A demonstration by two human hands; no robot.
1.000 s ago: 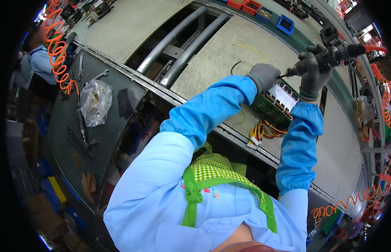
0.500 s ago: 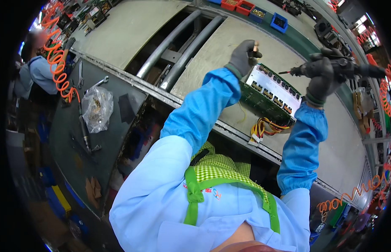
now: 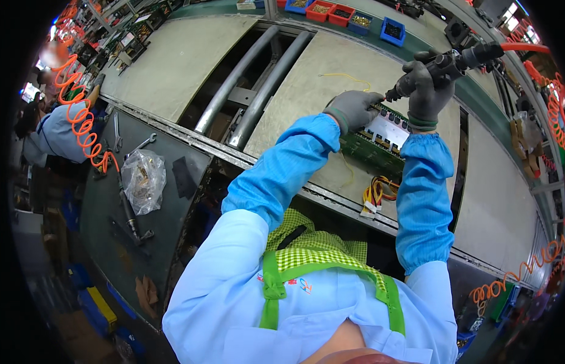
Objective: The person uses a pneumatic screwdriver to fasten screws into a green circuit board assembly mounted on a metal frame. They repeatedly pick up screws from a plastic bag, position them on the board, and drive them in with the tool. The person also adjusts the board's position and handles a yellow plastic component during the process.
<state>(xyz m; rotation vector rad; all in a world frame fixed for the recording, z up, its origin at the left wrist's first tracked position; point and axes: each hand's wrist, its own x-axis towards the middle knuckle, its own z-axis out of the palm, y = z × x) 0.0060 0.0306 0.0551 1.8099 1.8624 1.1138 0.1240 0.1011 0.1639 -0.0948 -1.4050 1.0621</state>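
My right hand point(image 3: 429, 97), in a dark grey glove, is wrapped round a black air screwdriver point(image 3: 446, 68) with an orange hose at its rear. The screwdriver's tip points left, down at the far left corner of a green circuit board assembly point(image 3: 370, 151) with a bright metal plate point(image 3: 388, 128) on top. My left hand point(image 3: 354, 110), also gloved, reaches over that corner, its fingers drawn together right by the tip. Whatever they pinch is hidden. Yellow, red and black leads point(image 3: 379, 193) hang from the assembly's near side.
Small blue and red parts bins point(image 3: 358, 23) line the far side. Two metal rails point(image 3: 258, 91) cross a gap left of the worktop. On the left bench lie wrenches point(image 3: 136, 144), a plastic bag of parts point(image 3: 144, 181) and an air tool point(image 3: 129, 209). Another person stands far left.
My right hand has brought the screwdriver left, its tip now at the board's corner. My left hand has come down and right to meet it. The worktop has shifted slightly in view.
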